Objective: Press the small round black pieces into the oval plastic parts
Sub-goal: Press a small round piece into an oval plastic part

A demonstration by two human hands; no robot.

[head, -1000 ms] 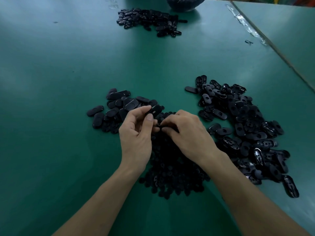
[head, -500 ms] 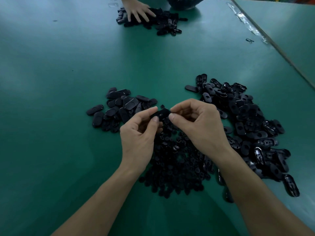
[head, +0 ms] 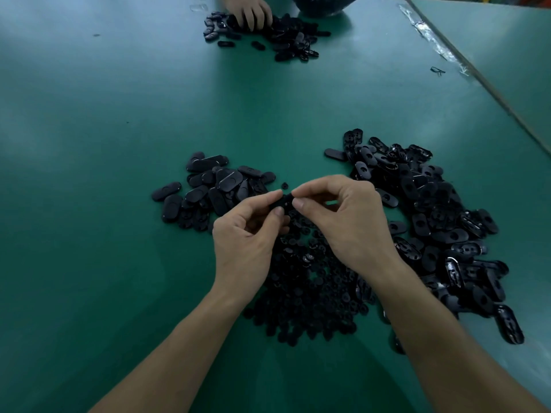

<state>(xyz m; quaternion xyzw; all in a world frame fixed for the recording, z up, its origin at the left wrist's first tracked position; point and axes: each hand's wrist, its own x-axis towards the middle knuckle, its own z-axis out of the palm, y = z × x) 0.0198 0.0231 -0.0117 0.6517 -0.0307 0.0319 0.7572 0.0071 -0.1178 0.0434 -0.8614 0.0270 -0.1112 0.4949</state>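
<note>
One oval plastic part (head: pixel 283 200), pinched at both ends by curled fingers (head: pixel 272 195) of left hand (head: pixel 247 236) and right hand (head: pixel 346 225), over one heap of small round black pieces (head: pixel 307 293), too many to count. Left heap of ovals (head: pixel 208 189) and right heap of ovals (head: pixel 432 219) alongside. Far heap (head: pixel 286 37) under another person's hand (head: pixel 250 10). Green surface (head: pixel 119 114) beneath.

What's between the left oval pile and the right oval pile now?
Head view: the left hand and right hand pinching one black part, a stray round piece just beyond them, and the round-piece heap under them.
</note>
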